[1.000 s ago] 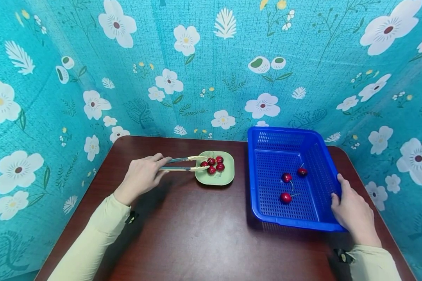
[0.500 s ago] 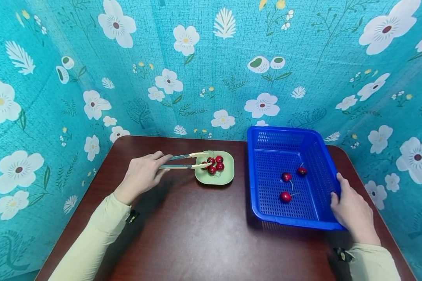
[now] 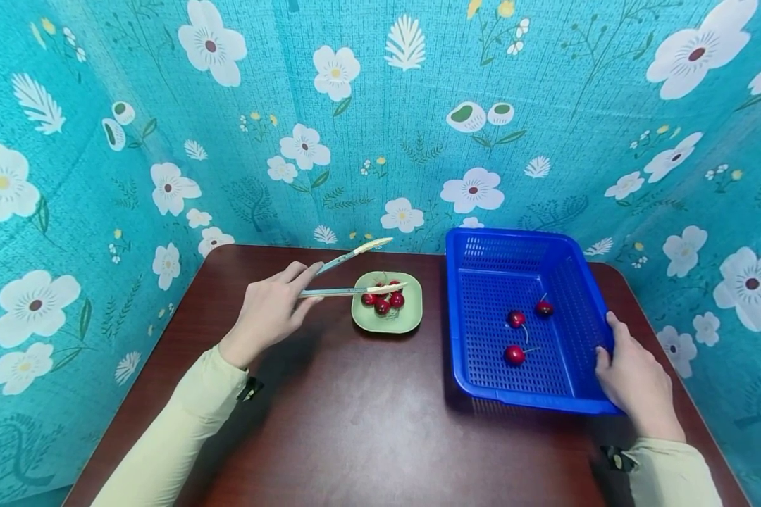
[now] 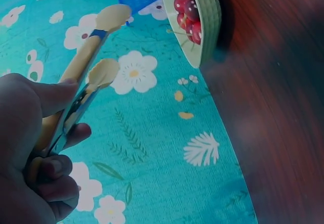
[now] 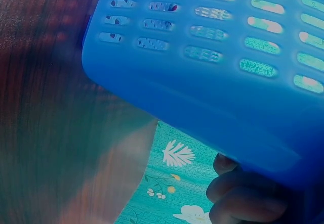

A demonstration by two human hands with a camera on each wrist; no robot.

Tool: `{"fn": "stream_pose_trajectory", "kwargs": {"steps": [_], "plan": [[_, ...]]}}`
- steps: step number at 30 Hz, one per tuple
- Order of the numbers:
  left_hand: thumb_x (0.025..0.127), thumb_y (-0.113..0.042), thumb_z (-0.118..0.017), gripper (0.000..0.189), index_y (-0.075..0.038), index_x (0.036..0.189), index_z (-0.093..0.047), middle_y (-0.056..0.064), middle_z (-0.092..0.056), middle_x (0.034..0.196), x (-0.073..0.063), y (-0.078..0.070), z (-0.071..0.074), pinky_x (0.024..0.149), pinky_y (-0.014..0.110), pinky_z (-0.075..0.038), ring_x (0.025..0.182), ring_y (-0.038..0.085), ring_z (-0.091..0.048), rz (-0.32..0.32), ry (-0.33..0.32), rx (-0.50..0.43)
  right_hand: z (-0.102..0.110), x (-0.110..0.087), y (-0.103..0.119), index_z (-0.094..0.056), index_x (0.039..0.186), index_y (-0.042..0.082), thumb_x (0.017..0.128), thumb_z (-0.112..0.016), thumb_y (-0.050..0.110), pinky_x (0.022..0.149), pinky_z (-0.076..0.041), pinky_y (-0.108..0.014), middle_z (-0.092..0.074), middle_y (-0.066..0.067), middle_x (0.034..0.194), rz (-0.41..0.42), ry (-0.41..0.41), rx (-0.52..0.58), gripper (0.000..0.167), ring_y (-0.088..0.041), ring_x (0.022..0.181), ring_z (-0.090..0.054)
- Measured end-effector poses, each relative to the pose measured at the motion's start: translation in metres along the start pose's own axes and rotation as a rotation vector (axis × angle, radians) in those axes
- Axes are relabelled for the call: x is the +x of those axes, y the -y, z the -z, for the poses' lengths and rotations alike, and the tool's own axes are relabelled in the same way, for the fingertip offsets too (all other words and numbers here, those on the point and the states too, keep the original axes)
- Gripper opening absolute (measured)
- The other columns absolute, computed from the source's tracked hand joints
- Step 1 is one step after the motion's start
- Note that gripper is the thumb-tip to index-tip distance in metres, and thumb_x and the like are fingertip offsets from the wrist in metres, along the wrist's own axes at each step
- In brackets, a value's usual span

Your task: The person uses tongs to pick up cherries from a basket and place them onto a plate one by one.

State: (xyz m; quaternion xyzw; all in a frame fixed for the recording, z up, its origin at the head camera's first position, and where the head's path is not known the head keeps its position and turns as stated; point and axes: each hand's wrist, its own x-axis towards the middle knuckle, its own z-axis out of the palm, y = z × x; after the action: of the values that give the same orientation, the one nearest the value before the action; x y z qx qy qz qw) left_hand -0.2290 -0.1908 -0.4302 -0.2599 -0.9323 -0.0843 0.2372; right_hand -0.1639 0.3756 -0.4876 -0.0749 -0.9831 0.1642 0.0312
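Observation:
My left hand [image 3: 268, 310] holds a pair of tongs [image 3: 339, 291] with blue-grey arms and cream tips. The tips stand apart with nothing between them; the lower one overlaps the green plate [image 3: 387, 324] in the head view, the upper one reaches beyond its far edge. Several red cherries [image 3: 382, 307] with stems are grouped on that plate. In the left wrist view, the thumb and fingers wrap the tongs [image 4: 81, 59], off to one side of the plate [image 4: 210, 27]. My right hand [image 3: 642, 384] grips the right rim of a blue plastic basket [image 3: 458, 331], whose slotted wall fills the right wrist view.
Inside the basket lie three cherries, one of them nearest the front [image 3: 515, 355]. The dark brown table [image 3: 368, 422] ends at the back against a turquoise flowered cloth [image 3: 368, 105], which also hangs at both sides.
My left hand has lifted the tongs up and away from the cherries, and their tips have spread wider. The right hand and the basket stay put.

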Motion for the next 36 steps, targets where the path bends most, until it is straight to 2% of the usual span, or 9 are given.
{"fn": "stream_pose_trajectory", "kwargs": {"steps": [7, 19, 28, 32, 36], "plan": [[0.092, -0.034, -0.078, 0.059, -0.017, 0.145, -0.059, 0.003, -0.066, 0.116, 0.007, -0.01, -0.002, 0.047, 0.033, -0.044, 0.065, 0.014, -0.056, 0.01, -0.014, -0.074, -0.001, 0.0, -0.001, -0.015, 0.164, 0.0, 0.101, -0.056, 0.01, 0.08, -0.044, -0.077, -0.044, -0.046, 0.14, -0.001, -0.004, -0.001, 0.076, -0.068, 0.115, -0.049], [0.095, -0.038, -0.073, 0.058, -0.02, 0.148, -0.058, 0.001, -0.065, 0.115, 0.016, -0.031, -0.001, 0.046, 0.029, -0.039, 0.059, 0.012, -0.05, -0.025, 0.006, -0.144, -0.001, 0.001, -0.001, -0.013, 0.164, 0.001, 0.101, -0.056, 0.01, 0.082, -0.043, -0.078, -0.043, -0.045, 0.142, -0.014, 0.008, -0.002, 0.077, -0.069, 0.116, -0.048], [0.097, -0.04, -0.072, 0.059, -0.016, 0.148, -0.057, -0.001, -0.064, 0.117, 0.03, -0.058, -0.013, 0.047, 0.026, -0.036, 0.059, 0.009, -0.047, -0.12, 0.029, -0.165, -0.001, 0.001, -0.001, -0.013, 0.164, 0.001, 0.101, -0.056, 0.01, 0.082, -0.043, -0.077, -0.043, -0.046, 0.141, -0.014, 0.01, -0.008, 0.077, -0.068, 0.115, -0.049], [0.096, -0.041, -0.072, 0.057, -0.016, 0.146, -0.059, -0.001, -0.064, 0.121, 0.037, -0.074, -0.02, 0.047, 0.026, -0.04, 0.062, 0.008, -0.054, -0.187, 0.034, -0.155, -0.001, 0.001, -0.002, -0.013, 0.164, 0.0, 0.101, -0.056, 0.01, 0.081, -0.043, -0.077, -0.043, -0.046, 0.141, -0.014, 0.011, -0.007, 0.077, -0.068, 0.116, -0.049], [0.098, -0.044, -0.069, 0.055, -0.019, 0.145, -0.059, -0.003, -0.065, 0.126, 0.042, -0.089, -0.025, 0.049, 0.029, -0.045, 0.071, 0.01, -0.063, -0.244, 0.051, -0.129, -0.001, 0.001, -0.002, -0.013, 0.164, 0.0, 0.101, -0.056, 0.01, 0.081, -0.043, -0.077, -0.044, -0.046, 0.141, -0.011, 0.011, -0.003, 0.076, -0.068, 0.115, -0.05]]}}
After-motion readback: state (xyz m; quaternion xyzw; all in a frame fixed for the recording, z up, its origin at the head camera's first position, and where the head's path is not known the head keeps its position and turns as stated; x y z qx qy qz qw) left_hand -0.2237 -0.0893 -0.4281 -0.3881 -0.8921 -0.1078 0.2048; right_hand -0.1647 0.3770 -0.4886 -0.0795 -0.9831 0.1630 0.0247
